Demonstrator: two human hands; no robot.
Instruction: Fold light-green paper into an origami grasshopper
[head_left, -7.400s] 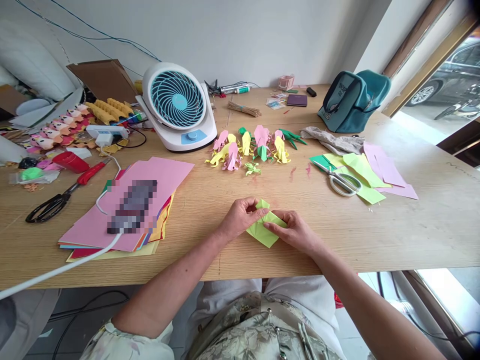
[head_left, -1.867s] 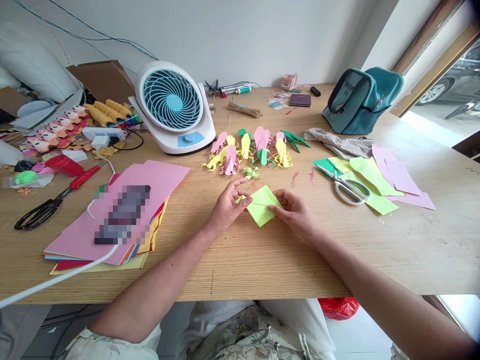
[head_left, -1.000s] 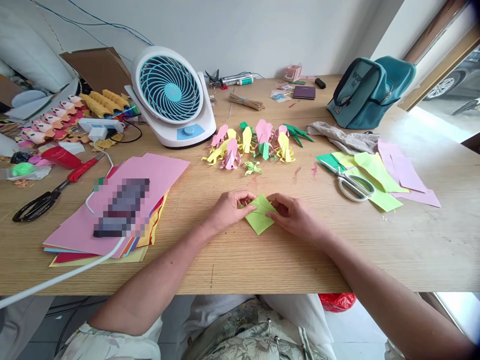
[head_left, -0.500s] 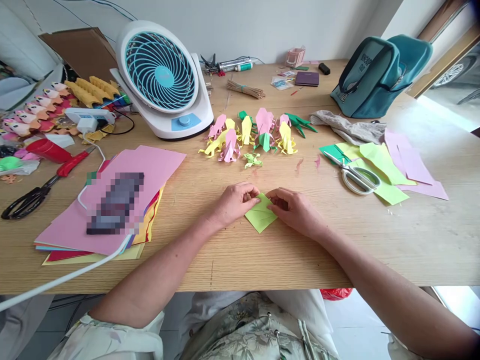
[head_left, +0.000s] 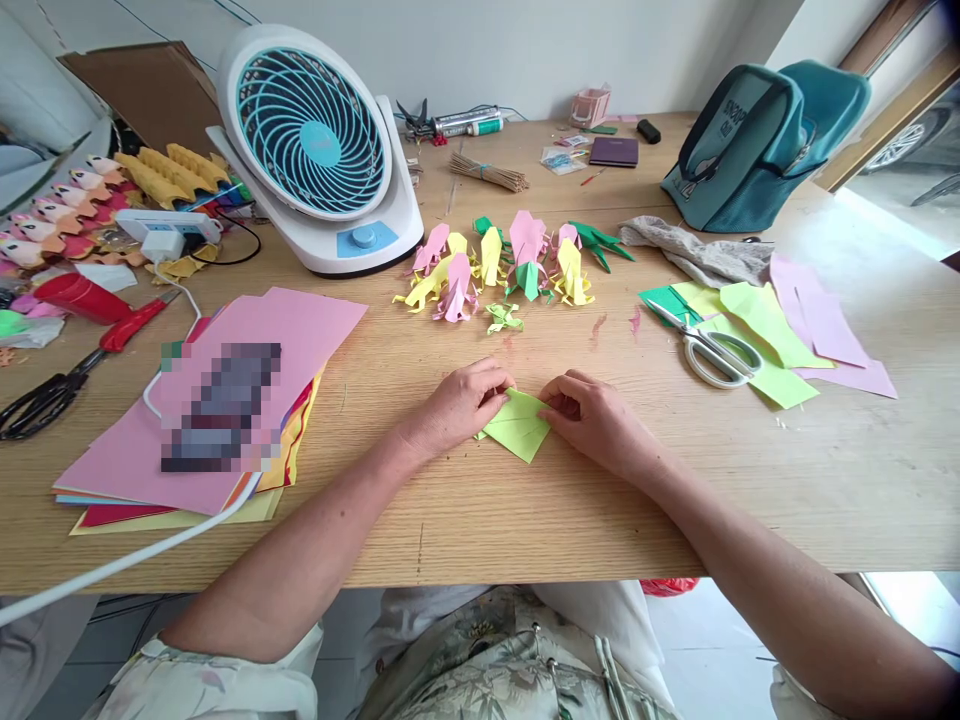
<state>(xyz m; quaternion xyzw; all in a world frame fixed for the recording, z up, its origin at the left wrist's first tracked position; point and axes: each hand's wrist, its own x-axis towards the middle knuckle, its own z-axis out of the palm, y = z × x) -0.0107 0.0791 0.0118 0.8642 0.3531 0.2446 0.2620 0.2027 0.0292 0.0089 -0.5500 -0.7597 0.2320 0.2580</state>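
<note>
Lime-green, thin, folded paper piece w/ crease lines [head_left: 519, 428] is at the near-middle of the light-brown wood-grain table [head_left: 525, 530], between the two hands, one corner pointing toward the person.

Handling (my read): v. light, soft single sheet, prob a bit stiffer where layers stack. Not slippery, but creases easily & could tear if pulled hard. Best hold = edges/corners, light pinch, approx on the fold lines; keep fingers off the middle so it doesn't crumple.

Grip: bare left hand [head_left: 466, 402] has thumb + fingers pinched on the paper's upper-left edge, basically no gap beyond paper thickness. Bare right hand [head_left: 595, 415] pinches the right corner btwn thumb & curled fingers, also tight. Can't tell how many layers each hand has; fingertips are partly hidden behind the paper & knuckles.

Nearby: small light-green folded paper figure [head_left: 504, 318] just beyond the hands, group of pink, yellow & green folded paper figures [head_left: 491, 258] behind it. White-handled metal scissors [head_left: 721, 357] off to the right, partly on lime-green paper offcuts [head_left: 780, 330], not touched by either hand.
</note>
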